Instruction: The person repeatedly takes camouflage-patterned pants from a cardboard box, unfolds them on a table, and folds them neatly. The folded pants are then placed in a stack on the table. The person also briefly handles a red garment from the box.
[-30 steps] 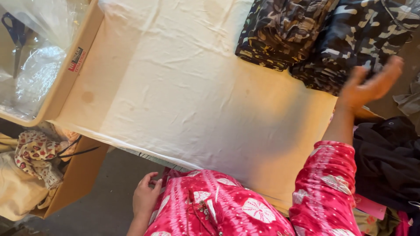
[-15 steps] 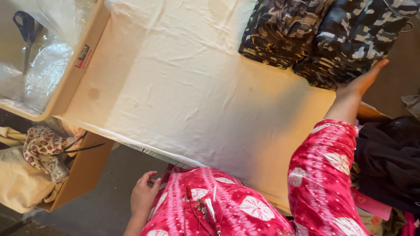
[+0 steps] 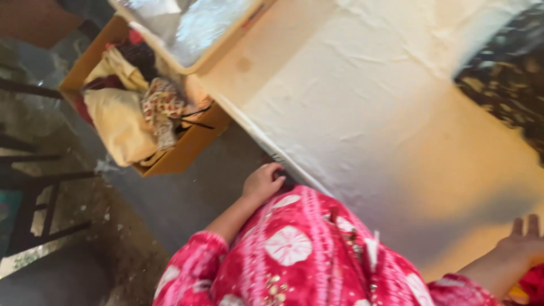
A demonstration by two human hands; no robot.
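Gone from the dark patterned bundles (image 3: 504, 96), the right hand (image 3: 524, 243) now rests flat and spread on the cream sheet (image 3: 368, 113), holding nothing — those bundles lie well beyond its fingertips. Left hand (image 3: 262, 182) curls loosely against the pink tunic (image 3: 306, 249), nothing visibly gripped; the sheet lies spread, bundles untouched.

One view only, from a head-worn camera looking steeply down the person's front and tilted, so the table (image 3: 396, 113) edge runs diagonally. The pink patterned garment (image 3: 306, 255) fills the near bottom; the white-covered table spreads upper right, while the floor (image 3: 170, 198) and an open cardboard box (image 3: 181, 153) lie farther left. The frame is motion-blurred at right.
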